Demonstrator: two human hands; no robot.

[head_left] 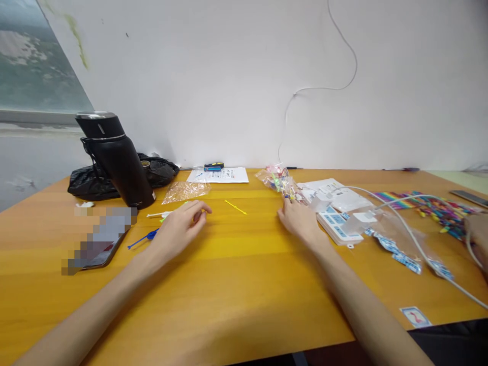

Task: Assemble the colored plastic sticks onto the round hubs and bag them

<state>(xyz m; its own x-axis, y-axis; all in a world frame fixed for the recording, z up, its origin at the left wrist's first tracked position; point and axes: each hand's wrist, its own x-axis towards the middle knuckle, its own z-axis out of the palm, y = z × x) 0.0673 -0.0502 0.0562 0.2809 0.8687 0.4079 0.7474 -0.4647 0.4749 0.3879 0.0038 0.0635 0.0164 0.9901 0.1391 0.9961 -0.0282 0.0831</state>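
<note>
My left hand (186, 221) hovers low over the left-centre of the table, fingers loosely bent and thumb apart, with nothing seen in it. Partly under it lie a white stick-like plastic piece (154, 215) and a blue one (143, 240). Between my hands is a thin yellow plastic stick (235, 207). My right hand (299, 219) is at the near end of a clear plastic bag (277, 178) of small coloured pieces, its fingers bent onto the bag; the fingertips are partly hidden.
A black bottle (120, 162) stands before a black bag (163, 170), near a phone (110, 244). Behind are an empty clear bag (186, 191) and paper (229, 175). Right are a power strip (337, 229), a cable (404, 229), coloured pieces (444, 213) and another person's hand (478, 236).
</note>
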